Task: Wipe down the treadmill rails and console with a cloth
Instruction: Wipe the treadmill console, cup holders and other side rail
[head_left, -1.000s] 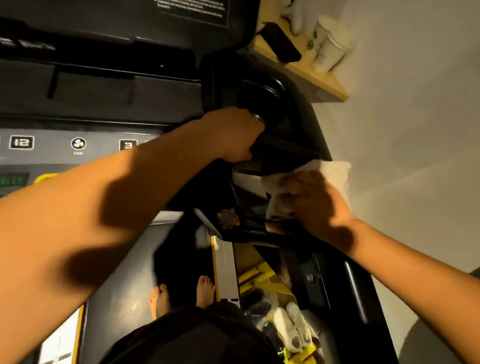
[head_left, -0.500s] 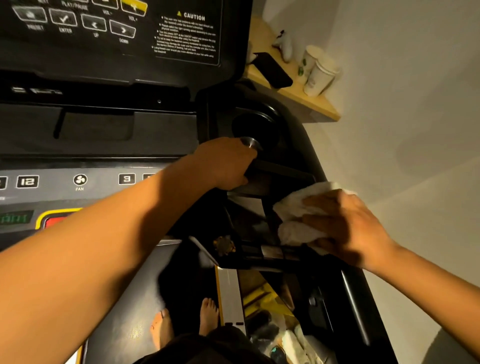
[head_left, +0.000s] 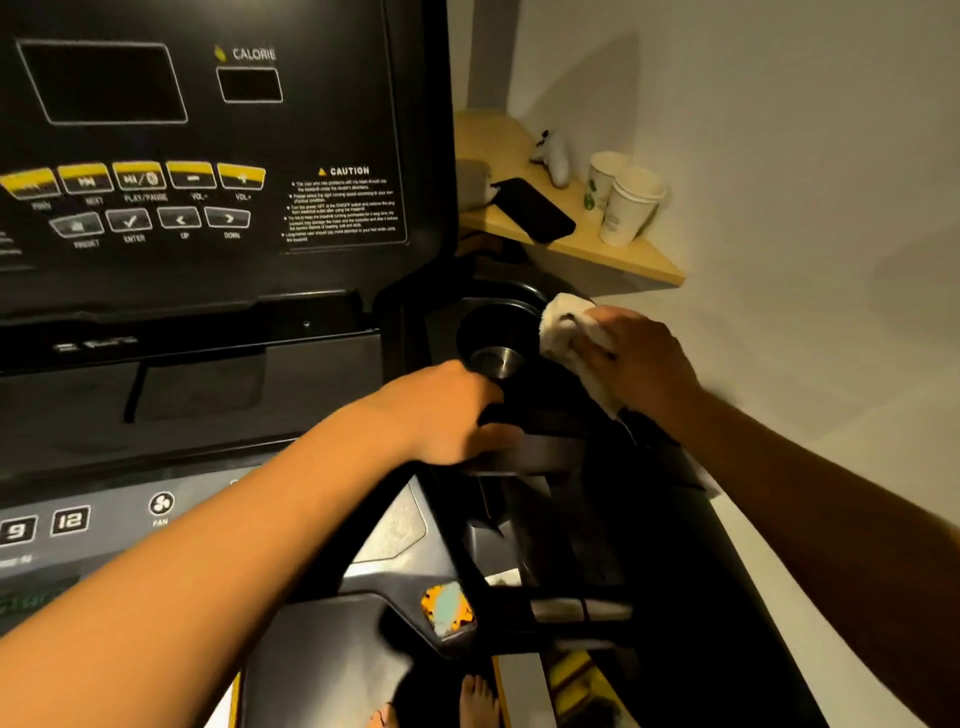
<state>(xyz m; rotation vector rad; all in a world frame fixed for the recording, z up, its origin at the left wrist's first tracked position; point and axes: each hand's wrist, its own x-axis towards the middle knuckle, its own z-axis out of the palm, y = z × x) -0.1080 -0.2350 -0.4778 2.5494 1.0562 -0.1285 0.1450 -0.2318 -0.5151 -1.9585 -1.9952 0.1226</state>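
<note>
**Cloth at the cup holder rim, left hand on the grip**

The right hand (head_left: 647, 364) presses a white cloth (head_left: 569, 338) against the right rim of the round cup holder (head_left: 496, 338) at the right end of the treadmill console (head_left: 208, 208); its fingers are curled over the bunched cloth and pinch it. Just below and left of the cup holder, the left hand (head_left: 447, 415) is wrapped round a dark handlebar grip (head_left: 540, 452), fingers pressed together and closed on it.

Left of the cup holder, the console panel reads "CALORIE" above a small display window, then "PLAY/PAUSE", "VOL-", "VOL+", "ENTER", "UP", "DOWN" under its yellow and grey buttons, and "CAUTION" over a block of print too small to read. Lower left of the cup holder sit keys marked "9" and "12" and a "FAN" button (head_left: 161, 504).

Above and right of the cup holder, a wooden shelf (head_left: 623, 254) carries a black phone (head_left: 535, 208) and two paper cups (head_left: 623, 202) touching each other.
</note>
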